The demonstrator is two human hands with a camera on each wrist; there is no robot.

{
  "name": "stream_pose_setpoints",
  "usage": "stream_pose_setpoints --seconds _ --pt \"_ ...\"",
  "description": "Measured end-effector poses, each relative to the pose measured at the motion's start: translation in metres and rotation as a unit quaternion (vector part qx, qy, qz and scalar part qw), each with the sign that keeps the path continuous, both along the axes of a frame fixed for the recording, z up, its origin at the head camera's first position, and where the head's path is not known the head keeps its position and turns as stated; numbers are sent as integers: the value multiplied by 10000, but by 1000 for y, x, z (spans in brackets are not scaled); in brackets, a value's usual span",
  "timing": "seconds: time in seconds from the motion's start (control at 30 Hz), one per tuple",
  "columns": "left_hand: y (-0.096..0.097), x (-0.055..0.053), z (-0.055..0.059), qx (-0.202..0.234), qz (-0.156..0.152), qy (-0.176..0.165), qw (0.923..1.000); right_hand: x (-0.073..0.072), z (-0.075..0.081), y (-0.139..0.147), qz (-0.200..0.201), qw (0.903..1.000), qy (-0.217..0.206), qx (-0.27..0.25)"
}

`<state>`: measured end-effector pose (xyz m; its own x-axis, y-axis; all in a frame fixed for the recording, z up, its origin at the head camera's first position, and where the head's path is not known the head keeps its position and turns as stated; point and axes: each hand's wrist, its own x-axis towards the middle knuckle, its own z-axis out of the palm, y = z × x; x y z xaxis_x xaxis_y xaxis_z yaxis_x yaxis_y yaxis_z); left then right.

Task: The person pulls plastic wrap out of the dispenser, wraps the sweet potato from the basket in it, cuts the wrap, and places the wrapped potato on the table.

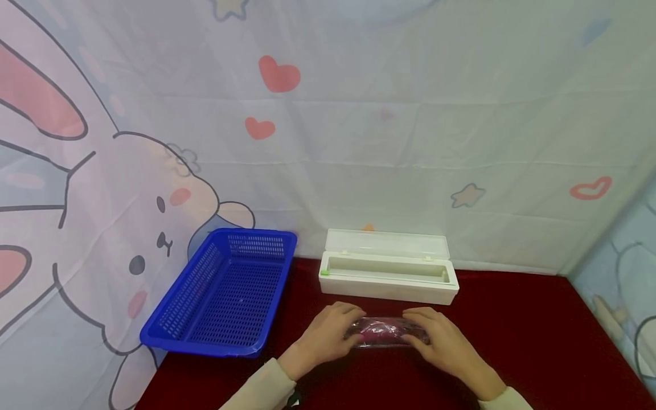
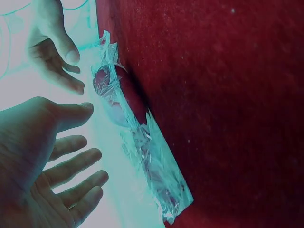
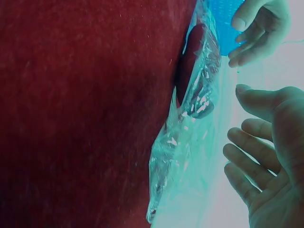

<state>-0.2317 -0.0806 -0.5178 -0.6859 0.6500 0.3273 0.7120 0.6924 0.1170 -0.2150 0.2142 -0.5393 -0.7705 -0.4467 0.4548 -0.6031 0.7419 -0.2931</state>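
A dark reddish, elongated thing [image 1: 383, 330] lies wrapped in clear plastic film on the dark red cloth; its exact kind is hard to make out. Loose, crumpled film [image 2: 161, 171] trails from its ends. At its left end is my left hand [image 1: 330, 333], fingers loosely bent. My right hand [image 1: 443, 340] is at the other end, thumb and fingers spread apart. Both wrist views show gaps between the fingers and the wrapped thing [image 3: 192, 71], so neither hand grips it. Behind it stands a long white film dispenser box [image 1: 389, 288], its lid [image 1: 386, 244] raised.
A blue plastic basket [image 1: 269, 310] with slotted walls stands to the left of the hands. On the dispenser's front edge sits a small green slider [image 1: 325, 273]. A printed curtain [image 1: 359, 142] hangs right behind the table [image 1: 538, 341].
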Motion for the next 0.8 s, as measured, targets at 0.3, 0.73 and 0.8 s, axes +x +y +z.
stream_pose_setpoints --seconds 0.3,0.73,0.8 --pt "9 2 0 -45 51 -338 9994 -3 -6 -8 162 9992 -345 -73" --pt "12 -1 -9 -220 198 -750 9967 -7 -10 -5 201 9942 -1040 189" --pt "11 -2 -10 -187 181 -781 9966 -8 -11 -4 136 9935 -1104 246"
